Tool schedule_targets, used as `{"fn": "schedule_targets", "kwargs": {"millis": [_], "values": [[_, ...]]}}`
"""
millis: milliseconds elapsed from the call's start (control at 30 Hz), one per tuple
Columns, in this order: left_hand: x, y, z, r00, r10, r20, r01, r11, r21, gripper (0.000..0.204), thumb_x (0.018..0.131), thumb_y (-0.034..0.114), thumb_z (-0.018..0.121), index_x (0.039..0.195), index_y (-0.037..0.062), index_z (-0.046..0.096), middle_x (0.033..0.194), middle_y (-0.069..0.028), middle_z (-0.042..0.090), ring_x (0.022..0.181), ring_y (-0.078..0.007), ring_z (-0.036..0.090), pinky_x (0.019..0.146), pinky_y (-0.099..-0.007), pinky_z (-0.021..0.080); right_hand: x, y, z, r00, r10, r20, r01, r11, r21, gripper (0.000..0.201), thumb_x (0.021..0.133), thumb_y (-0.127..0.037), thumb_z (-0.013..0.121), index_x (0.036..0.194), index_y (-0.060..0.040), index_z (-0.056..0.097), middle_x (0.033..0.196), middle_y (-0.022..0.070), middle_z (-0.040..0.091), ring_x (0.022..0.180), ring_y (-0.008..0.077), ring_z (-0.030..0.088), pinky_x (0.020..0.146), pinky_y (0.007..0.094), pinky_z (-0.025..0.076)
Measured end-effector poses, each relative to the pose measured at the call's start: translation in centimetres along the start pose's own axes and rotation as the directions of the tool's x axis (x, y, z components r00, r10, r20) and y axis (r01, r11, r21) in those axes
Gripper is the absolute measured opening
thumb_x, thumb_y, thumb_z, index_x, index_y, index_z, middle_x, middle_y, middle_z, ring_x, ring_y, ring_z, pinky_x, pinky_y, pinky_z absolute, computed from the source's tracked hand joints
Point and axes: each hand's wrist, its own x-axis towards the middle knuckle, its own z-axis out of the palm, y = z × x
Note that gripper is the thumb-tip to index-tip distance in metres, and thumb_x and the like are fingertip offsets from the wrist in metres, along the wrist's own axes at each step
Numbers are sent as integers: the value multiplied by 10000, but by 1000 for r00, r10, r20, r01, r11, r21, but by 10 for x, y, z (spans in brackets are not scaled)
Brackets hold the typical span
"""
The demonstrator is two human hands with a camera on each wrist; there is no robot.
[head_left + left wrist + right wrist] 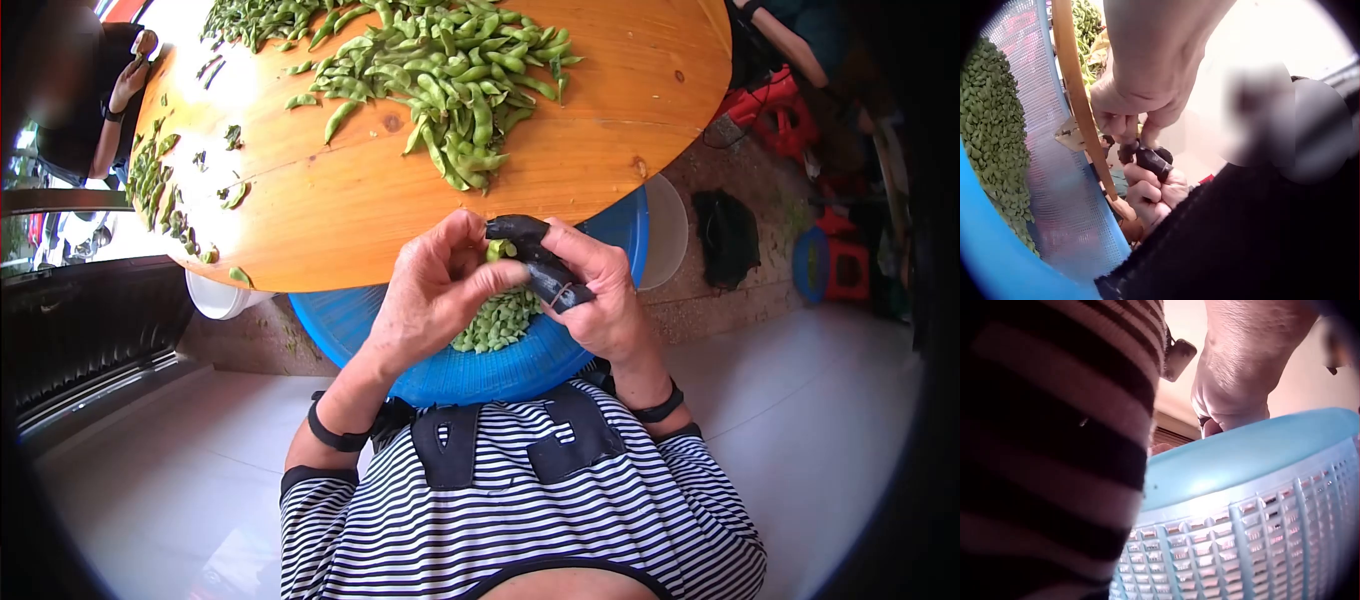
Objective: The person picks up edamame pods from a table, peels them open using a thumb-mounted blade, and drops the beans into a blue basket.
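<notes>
Above a blue mesh basket [430,378], both hands meet at a green edamame pod [500,249]. My left hand [430,285] pinches the pod with curled fingers and thumb. My right hand [607,290] grips it from the other side, with black finger covers [557,286] on its thumb and forefinger, one bound by a thin band. Shelled green beans [492,322] lie in the basket below. In the left wrist view the black covers [1152,164] show between the two hands. The basket's rim [1222,464] hides most of the fingers in the right wrist view.
A wooden table [570,150] carries a big heap of edamame pods [450,80] and scattered pods [150,185] at its left edge. Another person's hand [130,80] is at the far left. A white bucket [215,296] stands under the table; red stools [845,268] are at right.
</notes>
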Motion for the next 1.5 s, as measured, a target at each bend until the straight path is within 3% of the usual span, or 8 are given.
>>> {"fn": "schedule_targets", "kwargs": {"millis": [33, 167, 400, 567, 700, 933, 1033, 1500], "values": [[1, -4, 1, 997, 57, -44, -53, 995, 85, 160, 886, 107, 679, 919, 0, 564, 701, 60, 497, 585, -12, 392, 512, -190, 338, 0, 1, 1, 991, -130, -19, 124, 974, -189, 415, 693, 121, 458, 1074, 47, 606, 832, 44, 513, 709, 131, 491, 661, 206, 399], [0, 4, -1, 999, -25, -48, 31, 993, 118, 186, 932, 159, 624, 919, -22, 584, 688, 46, 505, 593, -11, 405, 513, -185, 336, 0, 1, -6, 984, -177, -13, 168, 951, -261, 369, 699, 136, 469, 1032, 53, 605, 793, 66, 477, 703, 146, 482, 648, 218, 396], [4, 8, -16, 970, -166, 179, 189, 975, -120, 200, 973, 169, 550, 1015, -11, 627, 736, -6, 589, 601, -64, 531, 481, -210, 394, 1, 6, -10, 989, -147, -3, 147, 989, -10, 364, 701, 132, 500, 1039, 52, 608, 778, 83, 477, 697, 155, 488, 626, 234, 392], [-1, 3, -5, 976, -193, 101, 217, 914, -342, 188, 972, 145, 541, 1059, -2, 621, 822, -50, 614, 613, -97, 546, 493, -223, 406, -7, -11, 0, 923, -383, 22, 310, 712, -630, 488, 595, 107, 598, 1077, 31, 610, 876, 109, 468, 717, 221, 562, 632, 303, 467], [-1, -16, -3, 991, -63, 120, 120, 819, -562, 153, 951, 86, 533, 1051, 11, 622, 838, -40, 605, 619, -93, 519, 534, -234, 421, -18, -1, 9, 846, -508, 161, 464, 552, -693, 558, 514, 82, 684, 1062, -1, 618, 976, 168, 441, 690, 270, 576, 566, 326, 492], [-5, -7, 9, 975, -163, 154, 223, 734, -642, 147, 921, 42, 515, 1018, 15, 622, 833, -38, 604, 612, -82, 484, 538, -230, 409, -10, 5, -1, 935, -336, -110, 277, 889, -364, 522, 636, 144, 513, 1122, -1, 637, 823, 68, 496, 715, 171, 522, 634, 234, 422], [-6, -21, 3, 979, -127, 159, 201, 732, -652, 175, 918, 32, 522, 1064, 16, 618, 889, -63, 633, 641, -93, 525, 552, -238, 430, -13, -1, -7, 977, -205, -57, 182, 944, -275, 507, 645, 149, 494, 1103, -6, 645, 811, 61, 503, 710, 146, 498, 633, 215, 399], [-7, -19, 0, 978, -102, 181, 190, 797, -573, 204, 900, 6, 506, 1070, 1, 618, 853, -79, 648, 638, -124, 548, 572, -236, 455, -21, -3, -9, 970, -239, -51, 217, 938, -272, 384, 663, 131, 500, 1013, 48, 634, 770, 68, 459, 674, 154, 469, 607, 226, 386]]}}
